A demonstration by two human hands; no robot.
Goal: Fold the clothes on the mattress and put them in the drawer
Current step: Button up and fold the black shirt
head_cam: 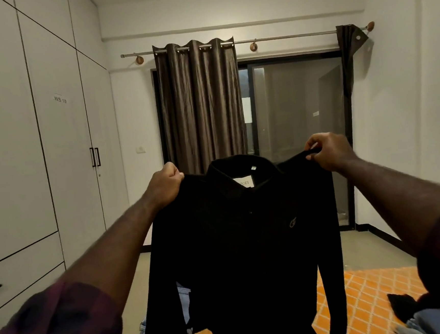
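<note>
Above mattress [371,300] | shirt [247,244] hangs vertical, collar up | left hand [166,185], right hand [329,152] grip pinching shoulders

Black shirt [247,244] blocks centre, wardrobe [61,154] lines left, clothes heap [418,320] lower right, open floor [367,247] beyond mattress [363,295]

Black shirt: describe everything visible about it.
The black shirt is a collared, long-sleeved, buttoned garment of soft-looking dark cloth, with a white neck label and a small pale chest emblem. It hangs unfolded, front toward the camera; the left hand and right hand each pinch one shoulder. Its lower part hangs above the orange mattress.
</note>
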